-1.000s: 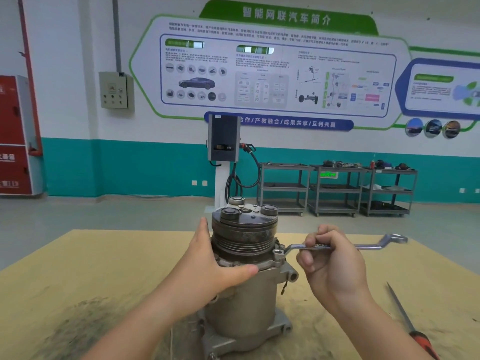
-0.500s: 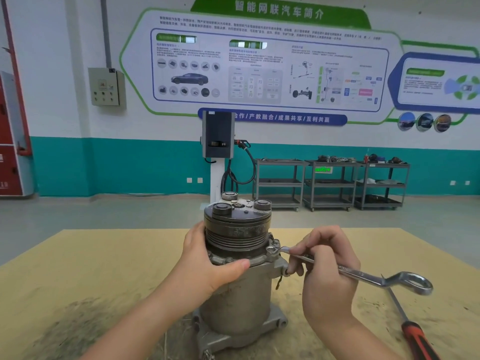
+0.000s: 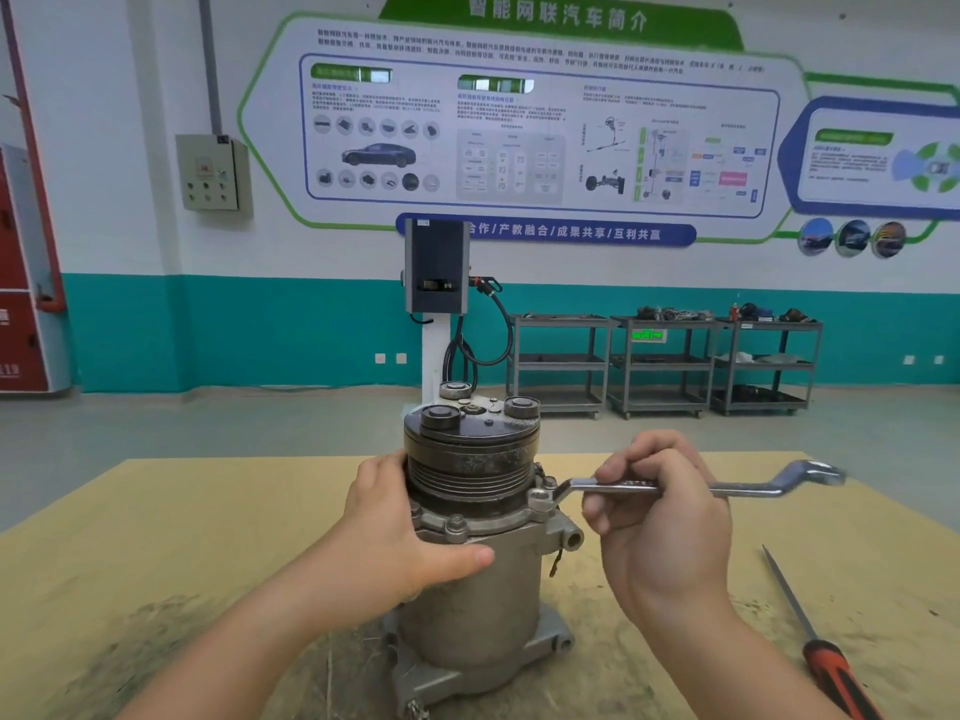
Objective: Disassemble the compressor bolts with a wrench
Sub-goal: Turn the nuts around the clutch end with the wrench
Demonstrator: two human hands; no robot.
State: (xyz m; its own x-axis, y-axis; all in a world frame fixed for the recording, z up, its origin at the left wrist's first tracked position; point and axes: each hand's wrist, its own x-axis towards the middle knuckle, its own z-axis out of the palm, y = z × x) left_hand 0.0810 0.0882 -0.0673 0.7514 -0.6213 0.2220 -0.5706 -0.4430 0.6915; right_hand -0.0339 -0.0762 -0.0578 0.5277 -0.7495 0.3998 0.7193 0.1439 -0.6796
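1. Here, a tan tabletop (image 3: pixel 156 537) fills the lower half of the view, scuffed dark near its front edge.
2. The compressor (image 3: pixel 475 517) stands upright at the middle of the tabletop, dark pulley on top, grey body below, foot bracket at the base.
3. The left hand (image 3: pixel 395 532) wraps the compressor from 9 o'clock, fingers behind the pulley, thumb laid across the front of the body just under the flange.
4. The right hand (image 3: pixel 657 517) sits at 3 o'clock of the compressor, fingers curled around the wrench (image 3: pixel 691 485) and clasping its shaft.
5. The wrench lies roughly level, pointing toward 3 o'clock; its near ring end sits on a bolt (image 3: pixel 540 495) at the flange's right edge, and its far ring end is blurred.
6. A screwdriver (image 3: pixel 821 636) with a red and black handle lies on the tabletop at 4 o'clock of the compressor, well apart from it, tip pointing away from the viewer.
7. Another bolt (image 3: pixel 457 522) shows on the flange front, just above the left thumb.
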